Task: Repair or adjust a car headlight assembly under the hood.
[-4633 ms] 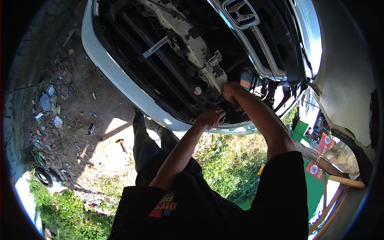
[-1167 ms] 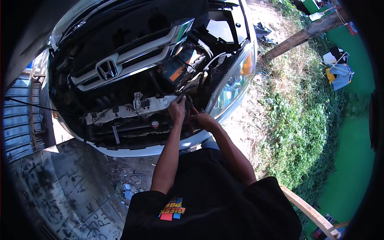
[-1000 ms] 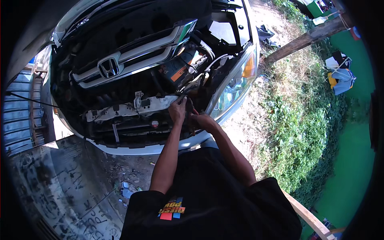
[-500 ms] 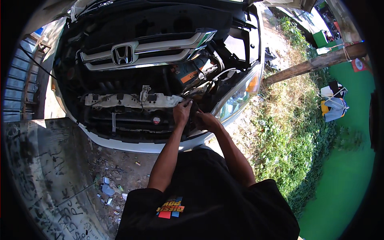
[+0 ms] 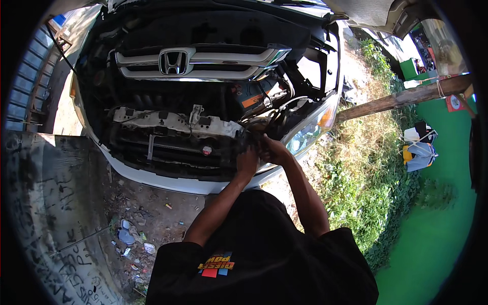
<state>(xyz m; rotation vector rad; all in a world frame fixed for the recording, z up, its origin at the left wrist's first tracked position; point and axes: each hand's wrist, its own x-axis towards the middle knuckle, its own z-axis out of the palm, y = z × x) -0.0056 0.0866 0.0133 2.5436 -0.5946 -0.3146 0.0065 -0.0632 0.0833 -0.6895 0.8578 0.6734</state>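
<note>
At the front right corner of an open engine bay, my two hands are close together, just inside the headlight (image 5: 306,138). My left hand (image 5: 248,160) is bent inward with its fingers closed, low beside the right end of the pale metal crossbar (image 5: 175,121). My right hand (image 5: 274,151) is closed next to it, its fingertips reaching into dark parts. Shadow hides what the fingers hold. Behind the hands lie hoses and a teal and orange battery (image 5: 252,96). A detached chrome and white grille (image 5: 216,63) rests across the engine bay.
The white bumper edge (image 5: 152,178) curves between me and the engine bay. A wooden pole (image 5: 401,99) slants in at the right above grass (image 5: 356,188). A grey, written-on panel (image 5: 56,203) stands at the left, beside litter (image 5: 127,235) on the ground.
My left hand has dropped from the crossbar's end to a lower spot beside my right hand. My right hand has turned and reaches slightly farther in. The whole view has shifted a little.
</note>
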